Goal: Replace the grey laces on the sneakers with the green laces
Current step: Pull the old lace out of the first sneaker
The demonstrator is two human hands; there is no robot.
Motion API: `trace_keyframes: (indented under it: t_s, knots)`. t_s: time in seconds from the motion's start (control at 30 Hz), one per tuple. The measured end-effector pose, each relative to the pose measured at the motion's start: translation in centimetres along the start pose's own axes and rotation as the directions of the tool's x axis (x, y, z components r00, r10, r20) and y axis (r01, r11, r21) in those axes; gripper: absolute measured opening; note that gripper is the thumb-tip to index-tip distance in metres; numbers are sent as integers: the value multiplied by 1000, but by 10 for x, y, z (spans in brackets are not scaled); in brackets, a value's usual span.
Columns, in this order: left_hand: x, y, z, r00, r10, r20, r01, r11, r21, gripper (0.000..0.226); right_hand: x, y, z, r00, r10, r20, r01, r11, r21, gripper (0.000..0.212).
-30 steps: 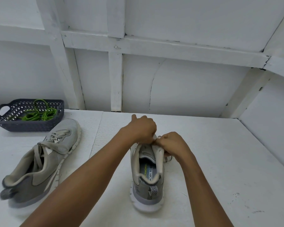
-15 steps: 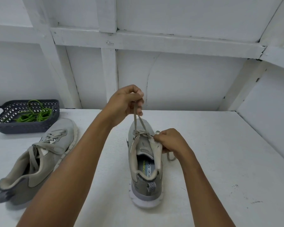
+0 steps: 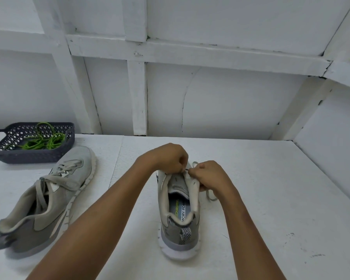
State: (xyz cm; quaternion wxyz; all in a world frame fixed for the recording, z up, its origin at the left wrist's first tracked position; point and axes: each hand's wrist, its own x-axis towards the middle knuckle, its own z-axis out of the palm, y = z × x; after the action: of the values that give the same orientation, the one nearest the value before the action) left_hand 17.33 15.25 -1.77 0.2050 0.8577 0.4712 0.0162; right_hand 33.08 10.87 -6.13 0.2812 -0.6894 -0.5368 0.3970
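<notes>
Grey and soft, the lace (image 3: 208,196) is a light, limp cord that will not push through an eyelet by itself. It probably slides best when pinched close to the eyelet or by its stiff tip and drawn out 1 crossing at a time. The shoe (image 3: 178,219) it belongs to stands upright on the white bench (image 3: 271,199), heel toward the person. It is light enough to shift under a tug, so it likely needs steadying at the collar. Both hands meet over the top eyelets at the far end of the shoe's opening. The left hand (image 3: 168,158) has its fingers (image 3: 181,167) curled into a tight pinch there, apparently on the lace, though the contact is too small to see cleanly. The right hand (image 3: 208,174) grips the shoe's right eyelet flap, its fingers (image 3: 194,172) folded over the edge and nearly touching the left hand's. A loose length of lace trails from under the right hand onto the bench just right of the shoe, and a small loop shows just beyond the knuckles. Well to the left of the shoe lies the other shoe (image 3: 55,197), on its side and fully laced in grey. Beyond that, at the far left, the green laces (image 3: 42,141) sit tangled in a dark basket (image 3: 28,156), untouched. Judging by this, the unlacing has barely begun.
</notes>
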Motion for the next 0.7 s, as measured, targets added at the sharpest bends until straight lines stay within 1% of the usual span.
trace_keyframes:
  t_s: [0.03,0.07,0.1,0.13,0.17,0.2,0.23,0.27,0.33,0.37,0.4,0.43,0.47,0.5,0.53,0.57,0.6,0.63,0.7]
  knots:
    - [-5,-1,-5,998,11,-55,-20,985,-169,10,-1,0,0,1000,-5,0,5,1000,3,16]
    - [-11,0,-11,994,1,-106,-45,906,-421,11,-2,0,-1,1000,-8,0,8,1000,7,16]
    - [-18,0,-18,988,-22,-152,-88,730,-678,11,-2,0,-1,1000,-10,1,10,1000,11,16]
    - [-23,-2,-25,980,-62,-191,-134,505,-853,12,-3,-1,-1,1000,-13,3,13,1000,9,16]
    - [-26,-5,-30,971,-109,-214,-171,314,-934,14,-3,-1,-1,1000,-16,5,16,1000,5,15]
    - [-28,-9,-34,958,-171,-228,-191,209,-959,17,-3,-1,-2,1000,-21,7,21,1000,-1,15]
    - [-28,-14,-36,941,-243,-234,-194,177,-965,19,-3,-1,-2,1000,-27,10,27,1000,-10,15]
    - [-27,-18,-38,919,-315,-236,-184,187,-965,20,-3,-2,-1,999,-31,15,32,999,-17,14]
    - [-26,-28,-37,876,-419,-236,-135,257,-957,19,-4,-5,-1,999,-36,20,36,999,-33,14]
    - [-26,-33,-35,860,-446,-248,-94,338,-936,16,-4,-6,0,999,-39,20,40,998,-43,15]
    - [-27,-37,-32,855,-445,-266,-40,455,-890,11,-5,-7,0,999,-42,18,43,998,-53,16]
    - [-27,-40,-28,871,-410,-271,21,583,-812,6,-5,-8,0,999,-47,16,48,997,-61,16]
    - [-28,-41,-24,904,-350,-244,84,706,-703,9,-6,-9,-1,999,-51,15,52,996,-67,17]
    - [-28,-42,-20,942,-283,-178,142,821,-553,14,-6,-10,-1,999,-53,15,54,996,-70,17]
    - [-28,-41,-17,968,-234,-89,185,908,-376,18,-6,-11,-1,998,-55,16,56,996,-71,17]
    - [-27,-40,-14,978,-210,-8,203,953,-224,20,-7,-12,-1,998,-57,16,58,995,-76,17]
    - [-27,-39,-12,980,-192,47,197,970,-141,19,-7,-12,-2,998,-58,16,59,995,-82,16]
    - [-26,-39,-11,982,-173,73,181,977,-116,18,-8,-12,-2,998,-60,15,61,995,-85,16]
    - [-29,-38,-13,988,-142,65,151,977,-149,18,-9,-11,-4,998,-64,-2,63,995,-77,16]
